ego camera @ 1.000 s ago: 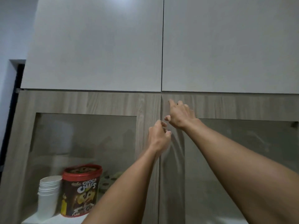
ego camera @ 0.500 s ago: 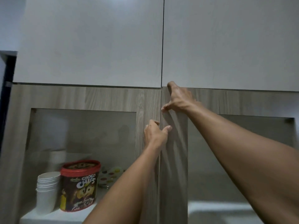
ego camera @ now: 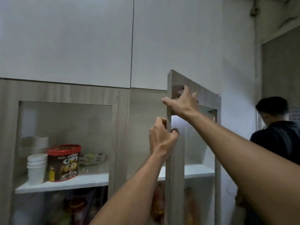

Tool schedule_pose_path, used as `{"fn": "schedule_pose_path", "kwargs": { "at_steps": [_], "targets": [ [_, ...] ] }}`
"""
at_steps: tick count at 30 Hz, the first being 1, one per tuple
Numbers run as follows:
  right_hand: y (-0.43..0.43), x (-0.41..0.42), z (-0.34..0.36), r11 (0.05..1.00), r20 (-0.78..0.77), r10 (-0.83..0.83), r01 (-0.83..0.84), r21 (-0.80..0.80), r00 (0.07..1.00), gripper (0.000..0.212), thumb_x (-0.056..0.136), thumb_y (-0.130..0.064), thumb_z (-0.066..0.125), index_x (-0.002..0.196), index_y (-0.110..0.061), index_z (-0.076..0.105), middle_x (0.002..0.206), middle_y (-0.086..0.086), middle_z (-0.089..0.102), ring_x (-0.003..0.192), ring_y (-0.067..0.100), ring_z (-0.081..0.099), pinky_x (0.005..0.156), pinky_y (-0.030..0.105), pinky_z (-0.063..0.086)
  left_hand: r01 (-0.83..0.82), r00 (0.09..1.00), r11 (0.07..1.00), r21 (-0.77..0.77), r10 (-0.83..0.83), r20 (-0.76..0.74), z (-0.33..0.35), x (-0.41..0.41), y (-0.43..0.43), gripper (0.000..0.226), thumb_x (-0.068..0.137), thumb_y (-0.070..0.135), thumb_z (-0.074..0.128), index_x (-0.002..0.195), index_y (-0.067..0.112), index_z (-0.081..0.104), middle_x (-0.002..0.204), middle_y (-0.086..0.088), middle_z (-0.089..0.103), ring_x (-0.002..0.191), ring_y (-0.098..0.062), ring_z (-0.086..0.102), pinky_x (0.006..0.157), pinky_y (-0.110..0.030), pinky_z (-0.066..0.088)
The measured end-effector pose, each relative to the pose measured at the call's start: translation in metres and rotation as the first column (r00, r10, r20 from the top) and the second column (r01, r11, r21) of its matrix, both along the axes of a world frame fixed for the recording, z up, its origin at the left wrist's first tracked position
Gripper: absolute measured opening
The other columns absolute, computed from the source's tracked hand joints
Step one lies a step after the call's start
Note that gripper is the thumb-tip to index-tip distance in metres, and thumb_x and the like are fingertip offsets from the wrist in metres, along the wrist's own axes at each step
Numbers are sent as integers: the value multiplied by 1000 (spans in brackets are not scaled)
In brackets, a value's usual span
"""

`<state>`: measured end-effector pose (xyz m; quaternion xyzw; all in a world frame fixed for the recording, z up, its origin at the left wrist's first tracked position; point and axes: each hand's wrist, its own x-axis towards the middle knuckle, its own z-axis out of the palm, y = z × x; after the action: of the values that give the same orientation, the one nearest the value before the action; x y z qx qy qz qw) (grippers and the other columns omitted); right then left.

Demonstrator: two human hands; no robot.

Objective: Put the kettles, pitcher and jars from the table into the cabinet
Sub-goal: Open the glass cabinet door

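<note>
Fingers (ego camera: 159, 123) of my left hand (ego camera: 159, 137) are curled around the free edge of the right cabinet door (ego camera: 176, 159), thumb on the near face, gripping it. Higher on the same door, my right hand (ego camera: 182, 103) lies against the top rail with fingers spread and the thumb hooked over the door's edge — more a press than a closed grip. That glass-paned door stands swung out towards me, and the cabinet (ego camera: 142, 120) behind it shows a bare wood-grain back panel and a white shelf (ego camera: 194, 172).

No kettles, pitcher or jars show in this view; I cannot tell where they are.

Beside it, the left cabinet door (ego camera: 121, 127) is shut. Through its glass I see a stack of white paper cups (ego camera: 36, 168) touching a red-lidded Choco Chips tub (ego camera: 64, 163), with a patterned plate (ego camera: 93, 159) just behind and to the tub's right — all on the same white shelf. Below that shelf the contents are blurred, reddish packages at most. Above both doors run two plain white upper doors (ego camera: 97, 41). At the far right another person in a dark shirt (ego camera: 279, 137) stands near a doorway.
</note>
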<state>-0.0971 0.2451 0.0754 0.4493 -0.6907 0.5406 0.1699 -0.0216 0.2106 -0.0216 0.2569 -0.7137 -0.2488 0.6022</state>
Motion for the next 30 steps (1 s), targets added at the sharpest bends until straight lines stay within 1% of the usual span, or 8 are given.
{"fn": "schedule_pose_path", "kwargs": {
  "at_steps": [3, 5, 7, 16, 20, 23, 26, 30],
  "targets": [
    [57, -10, 1, 998, 11, -23, 24, -53, 1000, 50, 70, -47, 67, 106, -13, 60, 113, 12, 61, 99, 30, 60, 78, 36, 51, 51, 999, 999, -13, -51, -10, 0, -16, 59, 23, 78, 18, 73, 89, 19, 53, 80, 3, 63, 77, -21, 64, 70, -33, 54],
    [97, -21, 2, 994, -25, -72, 69, -83, 997, 26, 72, -39, 67, 72, -15, 57, 81, 5, 64, 75, 25, 60, 60, 31, 45, 86, 996, 996, 3, -86, -26, -1, -35, 96, 24, 77, 18, 74, 92, 18, 55, 86, 1, 68, 81, -21, 66, 76, -35, 56],
    [137, -34, 2, 989, -39, -117, 113, -94, 992, 25, 72, -31, 66, 59, -16, 50, 62, 0, 57, 61, 22, 56, 51, 29, 41, 120, 992, 993, 3, -120, -27, -1, -57, 132, 25, 75, 19, 73, 94, 18, 57, 89, 0, 70, 84, -22, 67, 80, -40, 56],
    [272, -143, 1, 966, 32, -222, 224, -128, 975, 31, 80, -17, 58, 54, -16, 41, 53, -1, 42, 51, 22, 38, 49, 28, 30, 218, 975, 976, -30, -218, -27, -9, -178, 265, 41, 78, 26, 81, 109, 22, 53, 103, 5, 60, 90, -14, 61, 84, -29, 55],
    [306, -190, -9, 954, 75, -262, 270, -127, 962, 30, 85, -14, 55, 59, -18, 40, 57, -3, 43, 53, 18, 39, 48, 27, 28, 314, 949, 943, 105, -316, -6, -21, -218, 305, 50, 82, 30, 79, 124, 21, 53, 116, 6, 54, 102, -14, 59, 92, -29, 53],
    [326, -223, -31, 947, 118, -290, 302, -107, 950, 23, 86, -14, 57, 66, -19, 47, 64, -2, 51, 64, 23, 50, 58, 29, 38, 382, 910, 901, 205, -405, 84, -29, -239, 327, 49, 87, 23, 74, 130, 23, 50, 121, 3, 53, 109, -18, 59, 94, -32, 54],
    [349, -251, -51, 941, 176, -317, 332, -61, 932, 8, 87, -15, 58, 91, -14, 64, 87, 7, 69, 79, 29, 64, 67, 33, 49, 410, 875, 892, 190, -444, 194, -30, -257, 344, 39, 91, 6, 63, 127, 18, 54, 125, -5, 57, 109, -26, 62, 94, -40, 55],
    [379, -277, -60, 938, 266, -337, 346, 13, 903, 20, 85, -8, 54, 99, -15, 66, 94, 9, 68, 87, 33, 63, 74, 36, 52, 480, 778, 854, 200, -520, 352, -30, -275, 360, 39, 96, -2, 43, 134, 3, 53, 138, -13, 56, 111, -21, 53, 94, -27, 42]
  ]
}}
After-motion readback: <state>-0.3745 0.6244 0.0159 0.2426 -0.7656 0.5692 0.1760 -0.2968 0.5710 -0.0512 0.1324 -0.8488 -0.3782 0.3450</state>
